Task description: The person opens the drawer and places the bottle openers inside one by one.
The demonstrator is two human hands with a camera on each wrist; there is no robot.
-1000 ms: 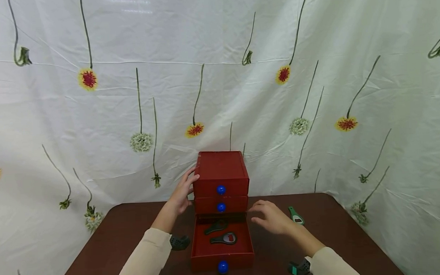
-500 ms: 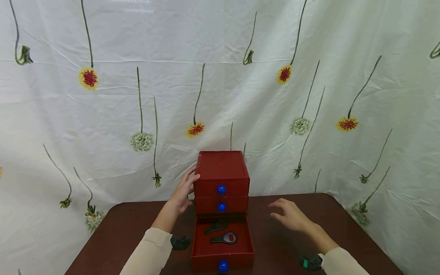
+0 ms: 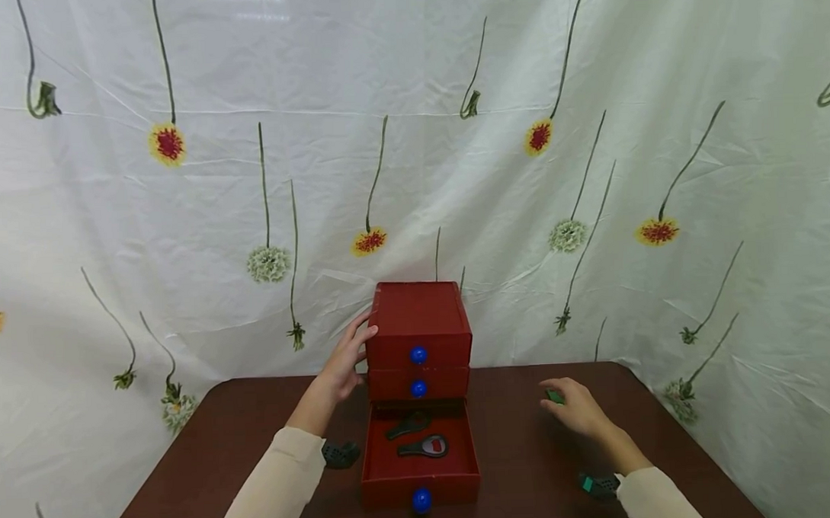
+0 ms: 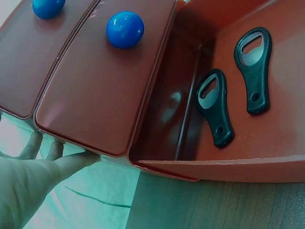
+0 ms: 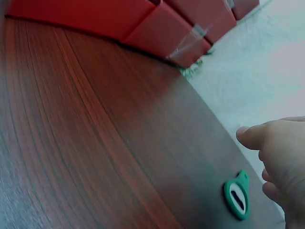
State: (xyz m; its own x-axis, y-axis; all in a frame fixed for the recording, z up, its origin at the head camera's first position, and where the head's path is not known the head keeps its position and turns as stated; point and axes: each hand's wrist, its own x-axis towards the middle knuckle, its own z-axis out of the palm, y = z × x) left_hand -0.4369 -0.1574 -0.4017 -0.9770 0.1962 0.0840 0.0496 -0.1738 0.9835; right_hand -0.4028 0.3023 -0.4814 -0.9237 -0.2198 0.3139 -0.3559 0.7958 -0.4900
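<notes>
A small red chest of drawers (image 3: 420, 308) stands mid-table, its bottom drawer (image 3: 396, 490) pulled out. Two black-handled bottle openers lie inside: the front opener (image 3: 424, 446) and the rear opener (image 3: 408, 424); the left wrist view shows them side by side. My left hand (image 3: 338, 370) rests along the chest's left side, fingertips near the top edge, fingers extended. On the right, my right hand (image 3: 580, 411) hovers over a green bottle opener (image 5: 237, 194) lying on the table, partly hidden by the hand in the head view. The fingers are loosely bent, apart from the opener, holding nothing.
The chest bears blue round knobs, including the bottom drawer's knob (image 3: 421, 501). The dark wooden table (image 3: 518, 469) extends to both sides. Close behind it hangs a white cloth (image 3: 412, 175) printed with flowers. A dark wrist strap (image 3: 341, 454) sits below the left hand.
My right hand has moved away from the chest to the right, coming over the green bottle opener. The left hand stays at the chest's side, and the drawer has not moved.
</notes>
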